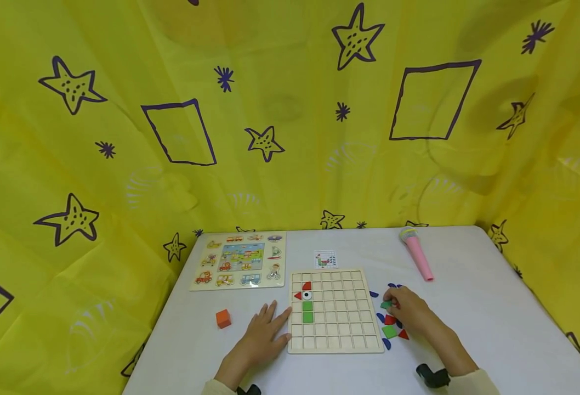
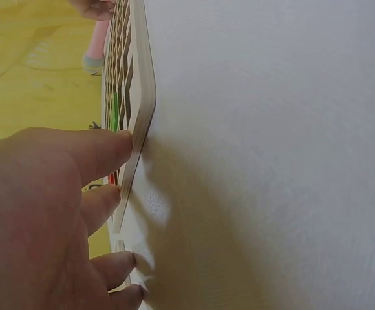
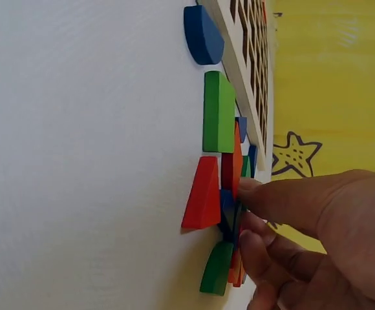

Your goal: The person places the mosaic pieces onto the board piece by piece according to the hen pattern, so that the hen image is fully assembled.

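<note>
— Where is the left hand (image 1: pixel 262 334)?
— At the left side of the grid board (image 1: pixel 339 336), fingers spread apart, thumb and forefinger tips touching the board's edge.

— And the right hand (image 1: pixel 411 311)?
— Beyond the board's right edge, over the scattered loose pieces. Its fingers are bent, with thumb and fingertips near each other. A green piece (image 1: pixel 386 305) lies right at those tips, on their left, near side. I cannot tell whether they are clamped on it.

— What else lies by that hand?
— On its near side, a light green square (image 1: pixel 390 331), a red triangle (image 1: pixel 404 334) to the right of it, and a blue half-round (image 1: pixel 386 344) nearest, close to the board.

— What sits in the grid?
— Toward its left, a red rounded piece (image 1: pixel 307 286) farthest, then a round eye tile (image 1: pixel 307 295) with a small red triangle at its left, then two green squares (image 1: pixel 307 311) in a column.

— Anything farther off on the tabletop (image 1: pixel 472 291)?
— A pink microphone (image 1: pixel 420 260) far right, a small picture card (image 1: pixel 325 259) just beyond the board, and an orange cube (image 1: pixel 223 319) left of the left hand.
</note>
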A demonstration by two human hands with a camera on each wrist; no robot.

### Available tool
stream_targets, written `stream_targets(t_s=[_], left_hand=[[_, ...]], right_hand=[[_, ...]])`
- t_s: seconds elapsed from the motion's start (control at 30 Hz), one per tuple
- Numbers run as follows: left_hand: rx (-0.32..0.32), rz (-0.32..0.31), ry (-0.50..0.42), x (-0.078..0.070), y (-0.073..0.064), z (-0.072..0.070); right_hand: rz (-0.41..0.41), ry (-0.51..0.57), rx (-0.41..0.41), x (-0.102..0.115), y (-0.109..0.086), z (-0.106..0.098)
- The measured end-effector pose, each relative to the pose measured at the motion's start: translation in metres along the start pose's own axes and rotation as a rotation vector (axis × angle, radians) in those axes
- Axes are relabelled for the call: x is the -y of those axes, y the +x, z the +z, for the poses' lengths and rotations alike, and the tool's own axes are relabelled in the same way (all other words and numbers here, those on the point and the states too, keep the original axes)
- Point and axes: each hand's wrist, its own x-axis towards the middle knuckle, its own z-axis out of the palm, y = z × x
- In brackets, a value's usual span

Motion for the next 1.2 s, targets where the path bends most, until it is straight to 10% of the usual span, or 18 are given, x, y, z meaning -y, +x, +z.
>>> stream_targets(t_s=[1.2], left_hand=[[-0.022, 0.012, -0.038, 0.0026, -0.0011, 0.0003]], right_hand=[[0.018, -0.056, -0.051, 0.0031, 0.0088, 0.0073]])
